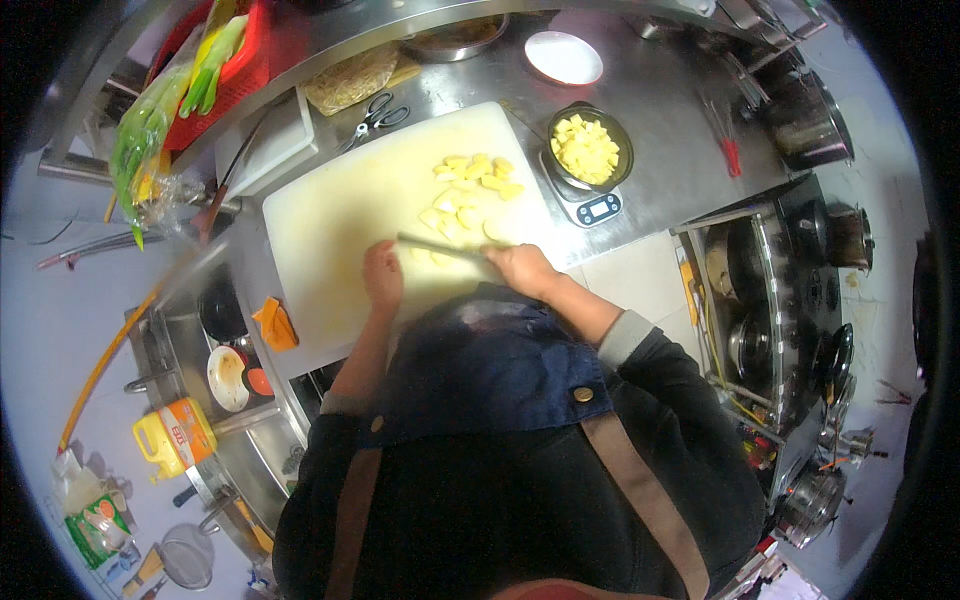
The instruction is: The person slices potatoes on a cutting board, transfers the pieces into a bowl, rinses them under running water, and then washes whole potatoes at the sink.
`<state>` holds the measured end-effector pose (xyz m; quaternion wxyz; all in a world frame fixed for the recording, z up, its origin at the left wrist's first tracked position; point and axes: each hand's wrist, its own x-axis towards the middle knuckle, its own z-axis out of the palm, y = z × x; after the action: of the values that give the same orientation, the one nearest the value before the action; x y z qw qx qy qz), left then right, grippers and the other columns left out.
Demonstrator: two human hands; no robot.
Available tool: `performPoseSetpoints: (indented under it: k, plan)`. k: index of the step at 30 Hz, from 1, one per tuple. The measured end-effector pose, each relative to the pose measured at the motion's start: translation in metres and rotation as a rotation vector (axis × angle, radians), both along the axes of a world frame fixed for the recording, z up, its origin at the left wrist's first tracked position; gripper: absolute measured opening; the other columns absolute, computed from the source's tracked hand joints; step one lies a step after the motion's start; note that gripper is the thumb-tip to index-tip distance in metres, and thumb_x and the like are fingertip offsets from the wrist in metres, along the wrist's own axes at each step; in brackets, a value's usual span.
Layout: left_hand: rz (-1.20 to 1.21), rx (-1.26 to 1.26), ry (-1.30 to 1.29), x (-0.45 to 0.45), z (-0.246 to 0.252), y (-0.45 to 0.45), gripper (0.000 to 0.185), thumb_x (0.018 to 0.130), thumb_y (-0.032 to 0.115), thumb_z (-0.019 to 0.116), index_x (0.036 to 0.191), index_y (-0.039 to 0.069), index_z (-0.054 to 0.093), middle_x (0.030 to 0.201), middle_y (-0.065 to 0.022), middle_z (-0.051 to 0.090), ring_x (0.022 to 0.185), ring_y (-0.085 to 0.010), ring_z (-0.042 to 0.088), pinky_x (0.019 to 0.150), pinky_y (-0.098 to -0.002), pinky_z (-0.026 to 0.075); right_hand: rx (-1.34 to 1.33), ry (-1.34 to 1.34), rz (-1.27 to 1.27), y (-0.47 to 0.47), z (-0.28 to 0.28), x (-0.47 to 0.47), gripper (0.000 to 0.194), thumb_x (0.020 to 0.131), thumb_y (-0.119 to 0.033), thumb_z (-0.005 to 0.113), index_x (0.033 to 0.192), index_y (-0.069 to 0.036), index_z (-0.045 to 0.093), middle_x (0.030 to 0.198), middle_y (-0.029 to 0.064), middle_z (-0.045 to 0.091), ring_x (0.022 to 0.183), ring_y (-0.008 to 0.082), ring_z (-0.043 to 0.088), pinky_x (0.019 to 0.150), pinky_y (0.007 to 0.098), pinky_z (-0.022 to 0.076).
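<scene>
My right hand (526, 270) grips the handle of a knife (442, 246), its blade pointing left over a white cutting board (315, 225). Near the blade's tip is my left hand (384, 271), slightly blurred; whether its fingers hold anything is unclear. Pale yellow pieces that look like potato (450, 214) lie beyond the knife, larger pieces nearer the blade and smaller chunks (480, 172) farther back. A few more pieces (429, 257) show just below the blade. To the right, a dark bowl (627, 154) full of yellow cubes (585, 150) rests on a digital kitchen scale (598, 211).
Black-handled scissors (373, 120) lie behind the board, near a wrapped package (352, 79). A white dish (564, 58) and a red-handled whisk (729, 146) are on the steel counter. An orange cloth (276, 325) sits left of the board, by a sink (259, 427). Leeks (214, 67) overhang a red basket (232, 90).
</scene>
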<state>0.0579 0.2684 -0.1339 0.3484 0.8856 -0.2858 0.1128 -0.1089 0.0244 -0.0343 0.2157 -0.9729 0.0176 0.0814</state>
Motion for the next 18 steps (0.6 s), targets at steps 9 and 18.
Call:
performPoseSetpoints:
  k: [9,18]
  plan:
    - [-0.074,-0.388,0.960,0.034,-0.005,-0.015,0.036,0.089,0.004,0.053,0.125,-0.002,0.054,0.118,-0.0130,0.063,0.097,-0.0206,0.063,0.082,-0.0316,0.052,-0.200,-0.011,-0.026,-0.008,-0.014,0.012,0.029,0.092,-0.014,0.045,0.118,-0.013,0.058,0.081,0.0111,0.069,0.073,0.0288,0.069,0.059,0.0423,0.0531]
    - [-0.192,0.051,0.696,0.061,0.008,-0.090,0.059,0.083,0.011,0.060,0.139,0.001,0.043,0.131,-0.0199,0.055,0.118,-0.0306,0.053,0.100,-0.0390,0.042,-0.097,-0.101,-0.404,-0.060,0.011,0.013,0.026,0.089,-0.013,0.048,0.113,-0.010,0.056,0.085,0.0123,0.068,0.077,0.0330,0.066,0.064,0.0459,0.0508]
